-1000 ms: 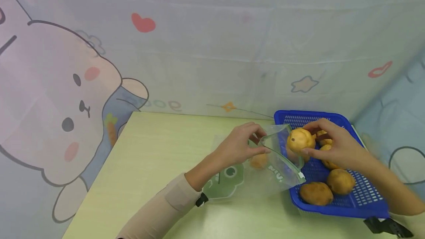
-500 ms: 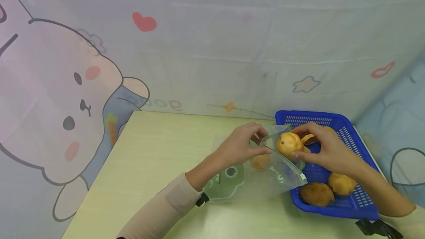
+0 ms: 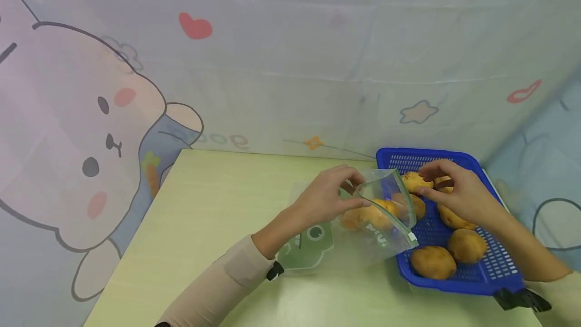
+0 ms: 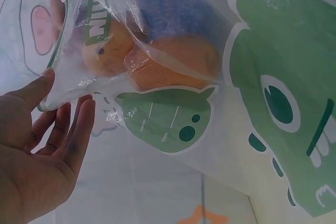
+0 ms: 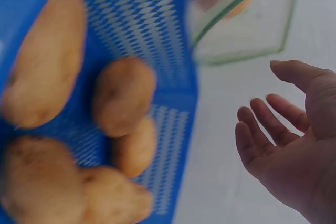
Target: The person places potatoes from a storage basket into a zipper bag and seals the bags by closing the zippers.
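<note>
A clear zip bag (image 3: 392,246) with a green zip edge and a green cartoon print lies on the table, its mouth gaping beside the basket. My left hand (image 3: 324,196) pinches the edge of that mouth between thumb and fingers. Inside the bag are two potatoes, as the left wrist view shows: one nearer the mouth (image 4: 107,53), the other potato (image 4: 176,61) deeper in. Over the blue basket (image 3: 495,286) hovers my right hand (image 3: 469,198), fingers loosely bent, holding nothing; a potato (image 3: 415,181) lies just left of its fingertips. Several potatoes rest in the basket.
The pale green table (image 3: 218,201) extends to the left of the bag. A printed cloth wall (image 3: 290,64) rises behind the table, and another cloth (image 3: 554,175) stands right of the basket. The bag's mouth overlaps the basket's left rim.
My right hand has moved left to the bag's mouth with a potato, let it go inside, and drawn back right over the basket. The left hand stays at the bag's edge.
</note>
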`<move>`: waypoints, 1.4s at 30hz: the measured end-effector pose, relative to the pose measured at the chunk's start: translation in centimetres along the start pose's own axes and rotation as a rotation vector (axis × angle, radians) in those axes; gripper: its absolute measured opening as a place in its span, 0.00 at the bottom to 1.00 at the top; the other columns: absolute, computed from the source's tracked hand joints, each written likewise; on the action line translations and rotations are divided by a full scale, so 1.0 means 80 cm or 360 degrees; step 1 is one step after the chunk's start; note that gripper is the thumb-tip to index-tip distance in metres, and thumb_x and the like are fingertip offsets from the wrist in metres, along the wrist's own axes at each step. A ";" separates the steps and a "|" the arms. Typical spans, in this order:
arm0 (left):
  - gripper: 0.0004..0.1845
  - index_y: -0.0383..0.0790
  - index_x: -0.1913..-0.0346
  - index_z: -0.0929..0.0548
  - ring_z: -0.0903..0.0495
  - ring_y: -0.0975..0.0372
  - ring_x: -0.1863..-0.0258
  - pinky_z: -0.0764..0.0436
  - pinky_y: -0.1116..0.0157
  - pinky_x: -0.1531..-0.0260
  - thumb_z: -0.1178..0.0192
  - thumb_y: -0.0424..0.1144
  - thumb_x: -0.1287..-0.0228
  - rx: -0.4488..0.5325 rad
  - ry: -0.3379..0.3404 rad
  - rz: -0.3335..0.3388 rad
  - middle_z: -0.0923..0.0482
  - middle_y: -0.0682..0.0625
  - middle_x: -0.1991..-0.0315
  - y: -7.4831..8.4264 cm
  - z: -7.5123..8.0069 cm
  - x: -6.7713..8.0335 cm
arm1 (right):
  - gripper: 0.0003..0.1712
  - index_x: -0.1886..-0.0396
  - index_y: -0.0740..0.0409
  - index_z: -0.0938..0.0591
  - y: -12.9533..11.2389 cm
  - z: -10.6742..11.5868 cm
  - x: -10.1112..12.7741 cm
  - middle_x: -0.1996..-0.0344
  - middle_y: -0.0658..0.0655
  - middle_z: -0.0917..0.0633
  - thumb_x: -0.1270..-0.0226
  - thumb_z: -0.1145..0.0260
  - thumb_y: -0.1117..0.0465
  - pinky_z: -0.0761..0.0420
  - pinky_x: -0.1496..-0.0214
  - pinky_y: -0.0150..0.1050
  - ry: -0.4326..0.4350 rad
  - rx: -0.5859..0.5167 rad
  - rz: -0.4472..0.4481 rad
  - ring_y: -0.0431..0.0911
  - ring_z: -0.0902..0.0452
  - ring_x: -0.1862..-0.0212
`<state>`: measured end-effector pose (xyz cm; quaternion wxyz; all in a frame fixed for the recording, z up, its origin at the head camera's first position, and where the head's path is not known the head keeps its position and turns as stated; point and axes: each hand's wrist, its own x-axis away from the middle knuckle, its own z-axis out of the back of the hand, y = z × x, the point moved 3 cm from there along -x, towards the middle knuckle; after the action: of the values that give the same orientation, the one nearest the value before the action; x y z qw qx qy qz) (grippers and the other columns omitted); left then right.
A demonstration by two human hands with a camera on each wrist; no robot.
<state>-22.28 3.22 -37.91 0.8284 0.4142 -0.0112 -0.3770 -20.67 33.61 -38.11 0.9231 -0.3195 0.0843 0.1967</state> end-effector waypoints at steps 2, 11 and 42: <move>0.19 0.42 0.47 0.16 0.15 0.68 0.55 0.19 0.75 0.52 0.23 0.46 0.34 0.0000 -0.0004 -0.0004 0.16 0.53 0.48 0.000 0.000 0.000 | 0.20 0.41 0.63 0.19 0.019 -0.006 0.003 0.48 0.62 0.14 0.27 0.26 0.63 0.18 0.53 0.25 -0.0044 0.0009 -0.0071 0.45 0.18 0.50; 0.18 0.43 0.48 0.17 0.15 0.67 0.55 0.19 0.75 0.51 0.24 0.45 0.33 0.0020 -0.0009 -0.0042 0.15 0.49 0.47 -0.001 -0.001 -0.001 | 0.30 0.37 0.73 0.21 0.076 -0.050 0.019 0.45 0.70 0.16 0.31 0.22 0.61 0.14 0.49 0.56 -0.0285 0.0059 -0.0186 0.67 0.18 0.44; 0.17 0.46 0.48 0.16 0.16 0.68 0.55 0.17 0.73 0.52 0.24 0.46 0.33 0.0070 -0.0008 -0.0034 0.16 0.53 0.52 -0.004 -0.006 0.000 | 0.33 0.37 0.69 0.22 0.091 -0.032 0.037 0.46 0.70 0.16 0.31 0.21 0.53 0.12 0.53 0.43 -0.0130 0.0041 -0.0362 0.64 0.16 0.48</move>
<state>-22.37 3.44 -38.47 0.8150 0.4314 -0.0170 -0.3864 -21.12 38.13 -44.97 0.9462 -0.3068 0.0125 0.1025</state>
